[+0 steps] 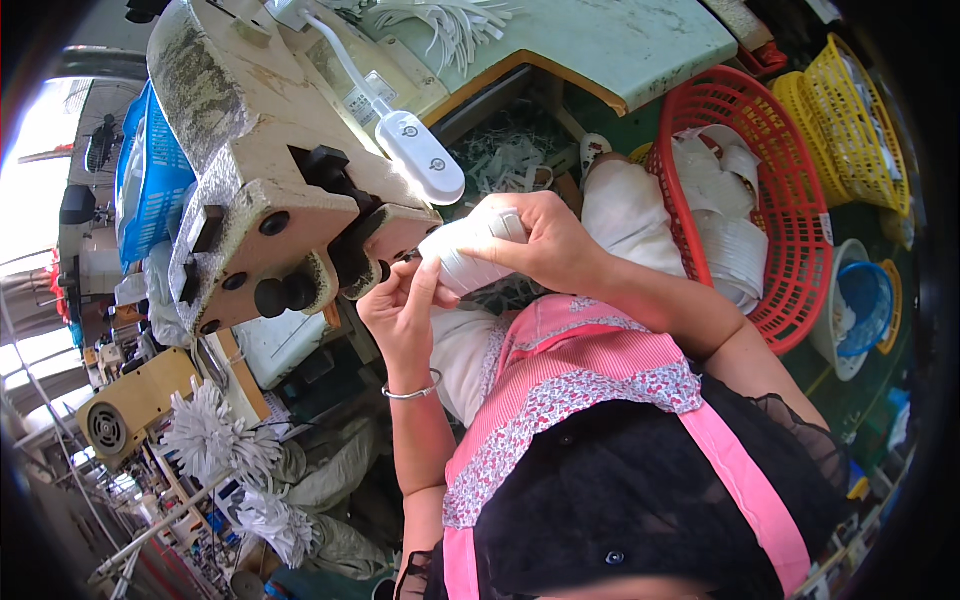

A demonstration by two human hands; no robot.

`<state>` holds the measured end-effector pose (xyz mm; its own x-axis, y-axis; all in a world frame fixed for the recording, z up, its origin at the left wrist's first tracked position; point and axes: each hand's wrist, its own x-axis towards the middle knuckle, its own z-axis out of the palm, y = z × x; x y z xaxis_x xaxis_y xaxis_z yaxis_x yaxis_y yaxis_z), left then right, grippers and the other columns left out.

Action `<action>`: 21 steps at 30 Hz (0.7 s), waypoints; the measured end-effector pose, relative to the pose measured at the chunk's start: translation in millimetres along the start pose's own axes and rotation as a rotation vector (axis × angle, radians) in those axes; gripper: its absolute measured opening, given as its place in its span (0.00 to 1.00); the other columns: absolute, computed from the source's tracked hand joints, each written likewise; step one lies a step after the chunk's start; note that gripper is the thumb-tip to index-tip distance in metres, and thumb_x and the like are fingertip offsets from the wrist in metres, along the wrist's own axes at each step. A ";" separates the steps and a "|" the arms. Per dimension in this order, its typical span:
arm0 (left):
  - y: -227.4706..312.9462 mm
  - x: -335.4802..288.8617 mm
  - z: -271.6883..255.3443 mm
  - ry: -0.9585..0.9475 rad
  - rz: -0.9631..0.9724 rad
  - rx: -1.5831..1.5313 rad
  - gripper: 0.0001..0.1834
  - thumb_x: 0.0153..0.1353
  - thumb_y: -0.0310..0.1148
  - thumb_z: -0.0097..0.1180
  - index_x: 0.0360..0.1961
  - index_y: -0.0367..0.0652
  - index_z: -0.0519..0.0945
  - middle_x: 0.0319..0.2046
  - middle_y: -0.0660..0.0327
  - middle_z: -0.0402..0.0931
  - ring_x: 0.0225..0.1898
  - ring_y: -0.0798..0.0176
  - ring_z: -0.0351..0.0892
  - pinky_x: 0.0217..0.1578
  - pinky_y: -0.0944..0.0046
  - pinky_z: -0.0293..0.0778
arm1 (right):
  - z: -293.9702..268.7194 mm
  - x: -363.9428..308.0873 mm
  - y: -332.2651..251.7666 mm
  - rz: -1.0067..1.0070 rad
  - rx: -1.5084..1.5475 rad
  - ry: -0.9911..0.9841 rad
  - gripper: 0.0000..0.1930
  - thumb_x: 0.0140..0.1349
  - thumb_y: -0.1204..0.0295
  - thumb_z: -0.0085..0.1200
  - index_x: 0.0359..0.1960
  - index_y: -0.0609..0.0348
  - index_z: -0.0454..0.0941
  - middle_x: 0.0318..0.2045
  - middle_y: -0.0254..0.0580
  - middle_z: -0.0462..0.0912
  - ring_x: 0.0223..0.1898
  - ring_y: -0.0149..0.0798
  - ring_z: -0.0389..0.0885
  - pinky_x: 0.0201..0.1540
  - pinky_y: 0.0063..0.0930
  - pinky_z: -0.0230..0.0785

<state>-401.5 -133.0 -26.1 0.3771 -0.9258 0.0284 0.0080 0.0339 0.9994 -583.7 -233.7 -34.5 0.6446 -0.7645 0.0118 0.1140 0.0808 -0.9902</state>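
Between my two hands is a white curved piece [470, 250], rolled round like a shoe upper; its exact kind does not show clearly. My right hand [550, 240] wraps round its far right end, thumb and fingers closed on it. My left hand [405, 300], with a bracelet at the wrist, pinches its lower left edge close to the sewing machine [270, 215]. The piece sits beside the machine's needle area, whose exact contact with it is hidden. A white lamp [425, 160] hangs just above the piece.
A red basket [815, 250] with white pieces stands at my right, near yellow baskets [880, 130] and a basin with a blue bowl [868, 310]. White scraps [505, 165] lie below the green tabletop [620, 45]. White strip bundles [215, 435] hang at left, below a blue basket [155, 170].
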 end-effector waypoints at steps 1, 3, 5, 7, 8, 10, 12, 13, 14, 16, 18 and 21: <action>0.6 -0.9 1.3 0.010 -0.008 -0.016 0.04 0.66 0.20 0.58 0.37 0.27 0.81 0.24 0.57 0.81 0.21 0.68 0.81 0.23 0.70 0.79 | -1.1 1.1 -2.8 0.001 -0.001 0.002 0.09 0.63 0.73 0.62 0.41 0.65 0.82 0.35 0.33 0.85 0.36 0.21 0.79 0.39 0.20 0.73; 1.3 -1.3 2.7 0.021 -0.018 -0.033 0.04 0.66 0.20 0.58 0.37 0.27 0.81 0.24 0.56 0.81 0.21 0.68 0.81 0.23 0.70 0.79 | -1.8 3.6 -8.0 0.008 -0.032 -0.034 0.10 0.62 0.72 0.63 0.41 0.65 0.82 0.34 0.33 0.85 0.36 0.21 0.78 0.40 0.20 0.73; 1.9 -1.4 3.4 0.028 -0.042 -0.082 0.04 0.66 0.20 0.58 0.37 0.27 0.81 0.24 0.56 0.81 0.21 0.67 0.82 0.22 0.70 0.79 | -4.1 7.5 -7.3 0.002 -0.032 -0.037 0.10 0.62 0.72 0.64 0.41 0.65 0.82 0.34 0.33 0.85 0.35 0.21 0.78 0.40 0.21 0.73; 5.9 -1.5 5.8 0.037 -0.046 -0.053 0.04 0.66 0.19 0.58 0.36 0.27 0.81 0.24 0.56 0.81 0.21 0.67 0.82 0.22 0.70 0.79 | -5.6 11.6 -7.7 -0.002 -0.028 -0.045 0.11 0.61 0.71 0.64 0.41 0.65 0.82 0.33 0.34 0.85 0.35 0.22 0.78 0.40 0.21 0.73; 6.7 -2.0 6.1 0.043 -0.047 -0.024 0.03 0.65 0.19 0.58 0.36 0.28 0.81 0.24 0.56 0.81 0.21 0.67 0.82 0.22 0.70 0.79 | -6.9 14.0 -9.7 -0.013 -0.056 -0.054 0.11 0.61 0.71 0.65 0.41 0.65 0.82 0.33 0.34 0.85 0.35 0.22 0.78 0.41 0.22 0.73; 6.2 -3.0 6.3 0.073 -0.031 -0.030 0.03 0.65 0.19 0.58 0.36 0.28 0.81 0.25 0.55 0.82 0.21 0.67 0.82 0.22 0.70 0.79 | -7.1 15.2 -11.4 -0.024 -0.088 -0.059 0.11 0.60 0.71 0.65 0.41 0.65 0.83 0.33 0.34 0.85 0.35 0.22 0.79 0.41 0.22 0.73; 5.2 -4.0 4.9 0.102 -0.014 -0.037 0.03 0.65 0.19 0.59 0.36 0.28 0.82 0.25 0.55 0.82 0.21 0.67 0.82 0.22 0.70 0.78 | -2.6 15.4 -11.2 -0.002 -0.142 -0.052 0.12 0.59 0.70 0.66 0.41 0.65 0.83 0.33 0.35 0.85 0.36 0.23 0.79 0.41 0.23 0.74; 4.5 -4.1 1.8 0.101 -0.007 -0.032 0.04 0.64 0.20 0.60 0.36 0.27 0.82 0.26 0.55 0.82 0.20 0.67 0.82 0.22 0.70 0.78 | -1.2 14.8 -10.1 0.000 -0.144 -0.051 0.12 0.59 0.70 0.66 0.41 0.65 0.83 0.33 0.35 0.85 0.36 0.23 0.79 0.41 0.23 0.74; 4.0 -3.8 -0.4 0.100 -0.001 -0.026 0.04 0.64 0.20 0.60 0.35 0.27 0.82 0.26 0.54 0.82 0.20 0.68 0.81 0.22 0.70 0.78 | 0.3 13.7 -8.5 0.009 -0.123 -0.045 0.12 0.59 0.70 0.66 0.40 0.65 0.83 0.33 0.35 0.86 0.36 0.23 0.79 0.41 0.23 0.74; 4.5 -3.9 -3.9 0.106 -0.009 -0.011 0.04 0.64 0.21 0.61 0.36 0.28 0.82 0.27 0.54 0.82 0.20 0.68 0.81 0.21 0.71 0.76 | 5.4 13.0 -8.6 0.019 -0.100 -0.043 0.13 0.59 0.69 0.66 0.40 0.65 0.83 0.34 0.36 0.86 0.36 0.24 0.79 0.41 0.24 0.74; 2.3 -2.9 -8.2 0.093 0.007 -0.027 0.04 0.64 0.21 0.61 0.35 0.29 0.82 0.26 0.55 0.82 0.19 0.68 0.80 0.19 0.73 0.74 | 9.8 13.4 -8.8 -0.018 -0.081 0.009 0.15 0.56 0.65 0.67 0.35 0.66 0.82 0.27 0.42 0.84 0.30 0.27 0.78 0.35 0.28 0.73; 10.3 -1.2 -8.3 0.083 -0.096 -0.116 0.04 0.64 0.22 0.61 0.35 0.30 0.82 0.25 0.57 0.81 0.17 0.70 0.77 0.18 0.74 0.71 | 12.2 15.7 -10.8 -0.013 -0.095 -0.001 0.15 0.57 0.65 0.67 0.35 0.66 0.82 0.28 0.43 0.84 0.30 0.27 0.78 0.36 0.29 0.73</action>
<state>-394.2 -128.3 -16.0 0.4447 -0.8926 -0.0741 0.1525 -0.0060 0.9883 -565.6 -238.8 -22.0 0.6441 -0.7645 0.0245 0.0496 0.0098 -0.9987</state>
